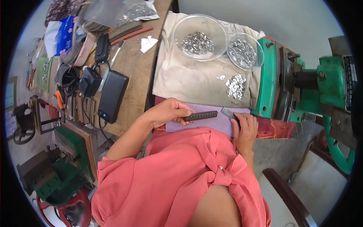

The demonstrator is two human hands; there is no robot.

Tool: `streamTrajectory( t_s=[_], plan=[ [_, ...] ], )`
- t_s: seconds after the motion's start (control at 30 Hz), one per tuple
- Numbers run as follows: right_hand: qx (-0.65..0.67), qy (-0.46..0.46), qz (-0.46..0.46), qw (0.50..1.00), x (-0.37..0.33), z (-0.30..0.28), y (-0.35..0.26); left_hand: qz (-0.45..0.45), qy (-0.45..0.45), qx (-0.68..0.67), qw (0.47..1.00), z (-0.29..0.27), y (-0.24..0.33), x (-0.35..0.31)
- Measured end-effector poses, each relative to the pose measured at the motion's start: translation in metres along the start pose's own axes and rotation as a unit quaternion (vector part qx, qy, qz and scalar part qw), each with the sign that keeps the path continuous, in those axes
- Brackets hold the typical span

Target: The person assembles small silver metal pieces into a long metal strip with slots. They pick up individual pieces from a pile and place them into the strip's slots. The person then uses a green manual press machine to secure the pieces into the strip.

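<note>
My left hand pinches one end of a dark bar with a row of notches, which points to the right above a purple cloth. In my right hand is a flat grey metal blade; its far end sticks out toward the bar, and my fingers hide the rest. The blade and the bar are apart. Just beyond my right hand, a loose pile of small shiny metal pieces lies on a beige cloth.
Farther back stand a large clear tub and a smaller clear dish, both holding small metal pieces. A green machine borders the right side. On the left wooden bench lie a black power bank, cables and tools.
</note>
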State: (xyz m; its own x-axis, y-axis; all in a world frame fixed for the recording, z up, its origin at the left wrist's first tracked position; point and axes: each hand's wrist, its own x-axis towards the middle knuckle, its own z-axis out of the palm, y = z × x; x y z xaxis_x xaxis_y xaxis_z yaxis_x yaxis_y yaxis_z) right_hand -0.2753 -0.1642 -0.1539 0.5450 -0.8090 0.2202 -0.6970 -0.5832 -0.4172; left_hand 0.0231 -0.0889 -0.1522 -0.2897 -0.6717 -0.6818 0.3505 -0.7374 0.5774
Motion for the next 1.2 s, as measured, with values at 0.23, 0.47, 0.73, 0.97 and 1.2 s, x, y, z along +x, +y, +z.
streamTrajectory(
  t_s=[0.23, 0.47, 0.73, 0.97, 1.2],
  plan=[
    [0.045, 0.055, 0.021, 0.997, -0.006, 0.01, -0.007, 0.08, 0.128, 0.21, 0.966, 0.01, 0.006, 0.008],
    [0.111, 0.032, -0.077, 0.99, 0.02, 0.023, -0.028, 0.276, 0.299, 0.488, 0.772, 0.026, 0.019, -0.038],
    [0.141, 0.037, -0.09, 0.985, 0.022, 0.034, -0.023, 0.321, 0.681, 0.462, 0.468, -0.1, 0.121, -0.142],
    [0.15, 0.049, -0.097, 0.983, 0.024, 0.035, -0.026, 0.221, 0.624, 0.611, 0.435, -0.174, 0.152, -0.101],
    [0.145, 0.049, -0.084, 0.985, 0.026, 0.034, -0.024, 0.15, 0.621, 0.637, 0.432, -0.22, 0.156, -0.037]
  ],
)
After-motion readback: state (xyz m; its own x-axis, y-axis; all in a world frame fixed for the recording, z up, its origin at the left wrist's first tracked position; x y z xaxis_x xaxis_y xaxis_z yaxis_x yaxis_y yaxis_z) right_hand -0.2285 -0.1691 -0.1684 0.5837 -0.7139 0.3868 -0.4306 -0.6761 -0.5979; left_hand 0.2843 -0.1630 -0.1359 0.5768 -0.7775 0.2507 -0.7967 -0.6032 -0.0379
